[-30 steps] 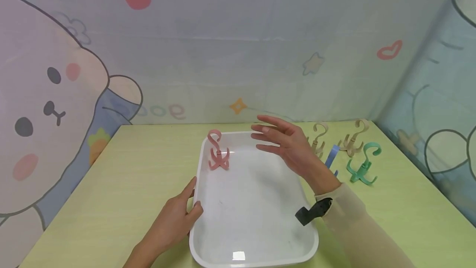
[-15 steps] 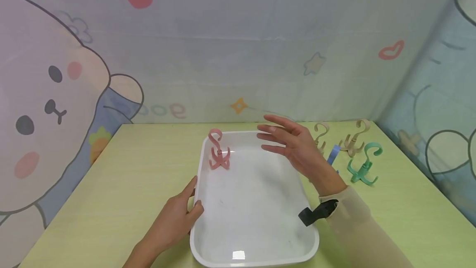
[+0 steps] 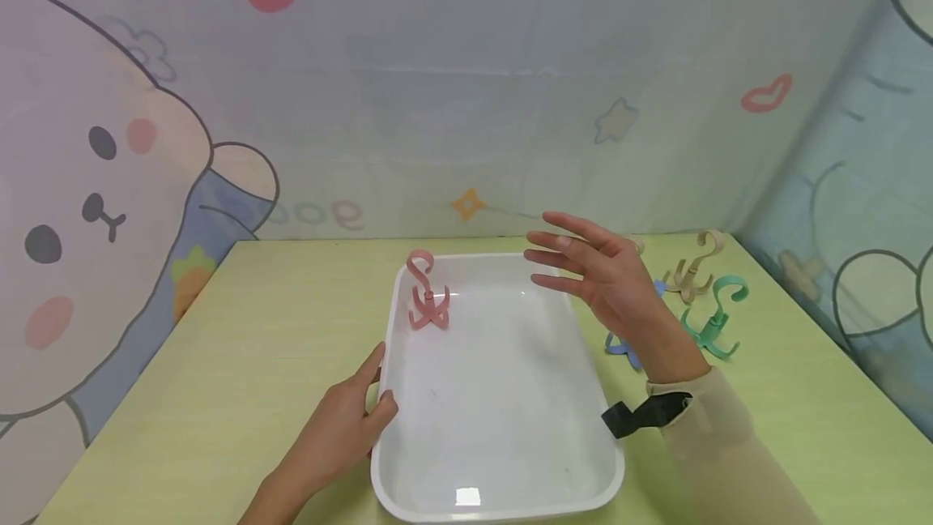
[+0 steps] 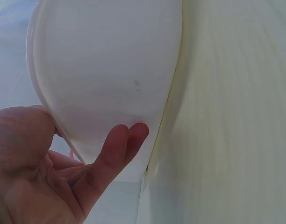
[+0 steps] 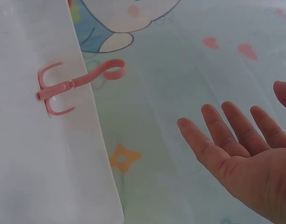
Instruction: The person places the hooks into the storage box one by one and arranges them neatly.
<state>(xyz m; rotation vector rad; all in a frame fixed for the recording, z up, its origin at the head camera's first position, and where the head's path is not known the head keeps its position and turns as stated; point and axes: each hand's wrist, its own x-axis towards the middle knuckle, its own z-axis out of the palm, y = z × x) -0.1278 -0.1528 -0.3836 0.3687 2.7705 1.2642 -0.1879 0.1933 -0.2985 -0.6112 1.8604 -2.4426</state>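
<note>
- The left hand (image 3: 342,428) grips the near left rim of the white tray (image 3: 503,501): the thumb lies over the edge on the inside, and the fingers rest against the outer wall, as the left wrist view shows (image 4: 63,168).
- The tray sits flat on the pale green surface (image 3: 240,347), with its long sides running away from the person.
- A pink hook (image 3: 426,294) stands upright in the tray's far left corner, on its curved prongs, close to the rim; the right wrist view shows it too (image 5: 73,86).
- The right hand (image 3: 608,282) hovers in the air above the far right edge of the tray, fingers straight and slightly spread, palm facing left, holding nothing.
- Just behind and below that hand, a blue hook (image 3: 623,347) lies on the surface beside the tray's right wall, partly hidden by the wrist.
- A green hook (image 3: 717,318) stands further right on the surface, apart from the tray.
- A beige hook (image 3: 692,270) stands behind the green one, near the far right corner of the surface.
- A black strap (image 3: 645,414) sits at the right wrist, at the end of a beige sleeve (image 3: 729,460).
</note>
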